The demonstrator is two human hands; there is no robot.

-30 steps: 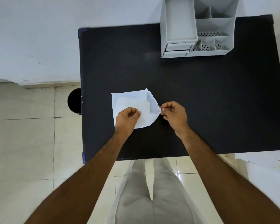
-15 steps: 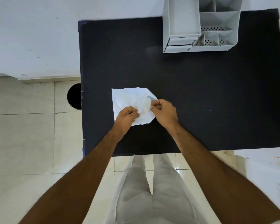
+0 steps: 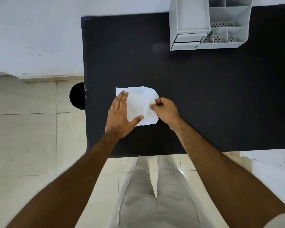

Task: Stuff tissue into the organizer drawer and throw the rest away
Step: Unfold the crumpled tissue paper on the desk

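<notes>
A white tissue point(image 3: 139, 102) lies flat on the black table point(image 3: 204, 96), near its front left part. My left hand point(image 3: 120, 116) rests flat on the tissue's left side, fingers spread, pressing it down. My right hand point(image 3: 165, 110) pinches the tissue's right edge between thumb and fingers. The grey organizer point(image 3: 209, 23) stands at the table's far right; its small drawer point(image 3: 187, 38) at the lower left front looks closed.
A round black bin point(image 3: 76, 96) stands on the tiled floor just left of the table's left edge. A white wall runs behind. A white surface point(image 3: 270, 165) with marks is at the front right. My legs are below the table's front edge.
My left hand has opened from a pinch and now lies flat on the tissue. My right hand has folded the right corner inward, leaving the tissue narrower.
</notes>
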